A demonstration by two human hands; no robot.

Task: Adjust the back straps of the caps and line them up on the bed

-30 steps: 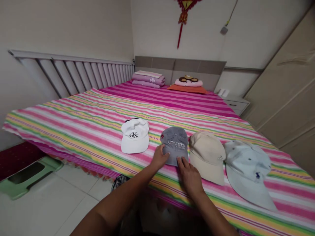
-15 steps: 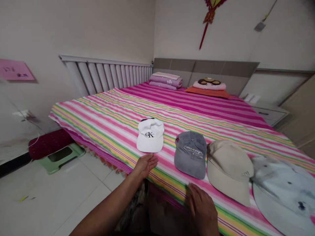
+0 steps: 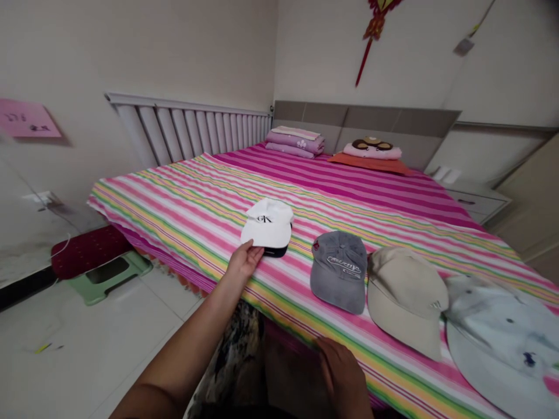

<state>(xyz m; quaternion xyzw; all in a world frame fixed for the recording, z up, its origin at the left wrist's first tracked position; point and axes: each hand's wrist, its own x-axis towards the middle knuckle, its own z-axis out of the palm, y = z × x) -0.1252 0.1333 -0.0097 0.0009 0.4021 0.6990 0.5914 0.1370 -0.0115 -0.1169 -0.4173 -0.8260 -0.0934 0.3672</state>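
Observation:
My left hand (image 3: 245, 259) pinches the brim of a white cap (image 3: 267, 227) with black "CK" lettering, thumb on top and fingers under it. The brim is tipped up off the bed, and beneath it shows the edge of a black cap (image 3: 276, 252), mostly hidden. At the bed's front edge my right hand (image 3: 343, 372) lies palm down with fingers stretched out, holding nothing. Nearest to it is a grey cap (image 3: 338, 273) with white script. To the right lie a beige cap (image 3: 406, 297) and a pale blue cap (image 3: 502, 337), brims toward me.
The caps lie on a striped sheet (image 3: 174, 203) over the bed. Folded purple bedding (image 3: 293, 142) and an orange cloth (image 3: 371, 163) with a pink item sit by the headboard (image 3: 367, 125). A green stool (image 3: 105, 279) stands on the floor at left.
My left hand has moved forward and closed on the white cap's brim. The brim has risen, uncovering black underneath. My right hand has shifted slightly left and down.

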